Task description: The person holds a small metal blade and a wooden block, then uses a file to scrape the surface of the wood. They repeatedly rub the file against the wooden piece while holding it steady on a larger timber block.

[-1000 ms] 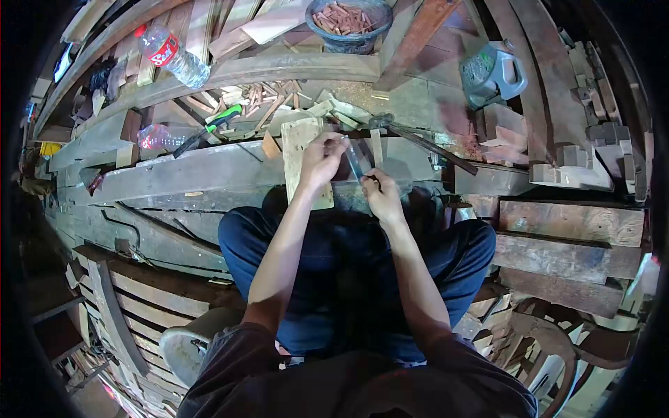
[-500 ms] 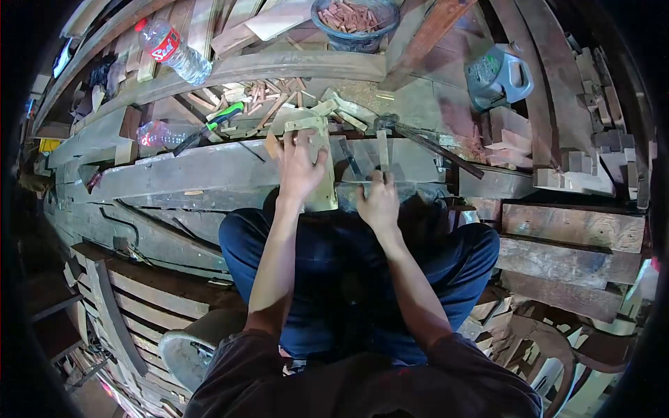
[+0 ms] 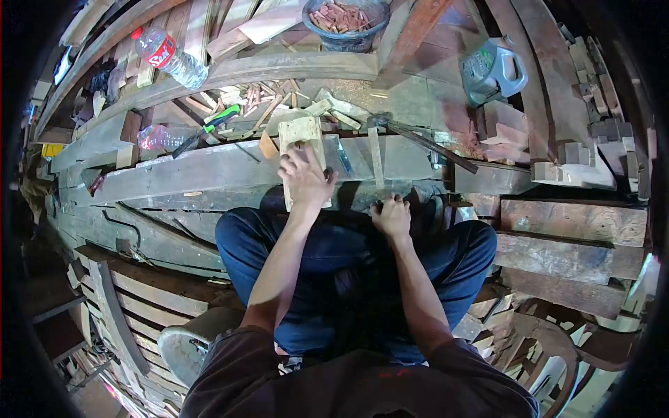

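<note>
Got pale wooden block lying flat on bench, under left hand with spread fingers, not wrapped round it. Curling fingers of right hand by near end of pale strip; can't confirm grip. See dark flat piece lying between, unheld. Can't make out finished work on block or judge amount left.

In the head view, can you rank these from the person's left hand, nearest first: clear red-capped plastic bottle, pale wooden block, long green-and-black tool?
1. Pale wooden block, partly under the left hand.
2. Long green-and-black tool, ahead and to the left.
3. Clear red-capped plastic bottle, beyond the tool, farther left.
</note>
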Available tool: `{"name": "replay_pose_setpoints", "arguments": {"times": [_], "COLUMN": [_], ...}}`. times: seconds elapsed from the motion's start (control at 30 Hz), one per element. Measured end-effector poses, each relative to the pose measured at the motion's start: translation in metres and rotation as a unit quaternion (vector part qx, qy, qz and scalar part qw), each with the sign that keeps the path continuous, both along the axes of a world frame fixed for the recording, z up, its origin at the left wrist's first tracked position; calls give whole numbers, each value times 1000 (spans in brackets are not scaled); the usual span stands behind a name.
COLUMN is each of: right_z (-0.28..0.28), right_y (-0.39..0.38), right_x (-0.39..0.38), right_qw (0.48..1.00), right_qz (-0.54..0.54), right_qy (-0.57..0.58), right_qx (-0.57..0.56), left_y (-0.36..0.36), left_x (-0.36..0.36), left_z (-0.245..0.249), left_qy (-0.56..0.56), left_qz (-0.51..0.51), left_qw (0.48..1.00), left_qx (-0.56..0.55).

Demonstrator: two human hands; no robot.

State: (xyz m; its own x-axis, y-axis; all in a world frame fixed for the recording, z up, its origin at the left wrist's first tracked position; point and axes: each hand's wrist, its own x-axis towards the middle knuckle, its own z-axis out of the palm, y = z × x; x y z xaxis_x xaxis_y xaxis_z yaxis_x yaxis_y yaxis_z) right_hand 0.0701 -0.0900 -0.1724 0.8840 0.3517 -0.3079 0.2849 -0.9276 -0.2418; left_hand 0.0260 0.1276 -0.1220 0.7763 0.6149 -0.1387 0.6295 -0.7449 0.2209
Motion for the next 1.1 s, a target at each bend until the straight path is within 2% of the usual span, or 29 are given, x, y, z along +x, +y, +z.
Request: {"name": "replay_pose_setpoints", "arguments": {"times": [0.13, 0.27, 0.33, 0.47, 0.57, 0.67, 0.83, 0.93, 1.0, 1.1], "right_z": [-9, -12, -22, -24, -19, -33, -23, -21, -16, -1], "right_y": [2, -2, -4, -8, -6, -8, -7, -8, -9, -5], "right_x": [0, 0, 0, 1, 2, 1, 2, 3, 3, 2], "right_qw": [999, 999, 999, 999, 999, 996, 987, 966, 964, 962], "right_qz": [-12, -32, -31, -17, -18, -24, -45, -70, -66, -82], "right_qy": [-44, -12, -36, -47, -23, -2, 62, 42, 65, 63], "right_qx": [2, -20, -8, 15, 45, 88, 138, 247, 251, 253], "left_y": [-26, -44, -44, -45, -46, -47, -45, -45, -43, -39], "left_x": [10, 15, 16, 21, 24, 26, 26, 26, 26, 23], "left_z": [-5, -19, -20, -25, -26, -25, -24, -27, -26, -17], "left_qy": [-116, -141, -162, -137, -112, -138, -148, -144, -127, -172], "left_qz": [-111, -116, -113, -70, -54, -65, -85, -93, -89, -97], "left_qw": [987, 983, 980, 986, 992, 987, 985, 985, 988, 980], "left_qx": [-7, 30, 39, 69, 36, 49, -6, -12, -19, -17]}}
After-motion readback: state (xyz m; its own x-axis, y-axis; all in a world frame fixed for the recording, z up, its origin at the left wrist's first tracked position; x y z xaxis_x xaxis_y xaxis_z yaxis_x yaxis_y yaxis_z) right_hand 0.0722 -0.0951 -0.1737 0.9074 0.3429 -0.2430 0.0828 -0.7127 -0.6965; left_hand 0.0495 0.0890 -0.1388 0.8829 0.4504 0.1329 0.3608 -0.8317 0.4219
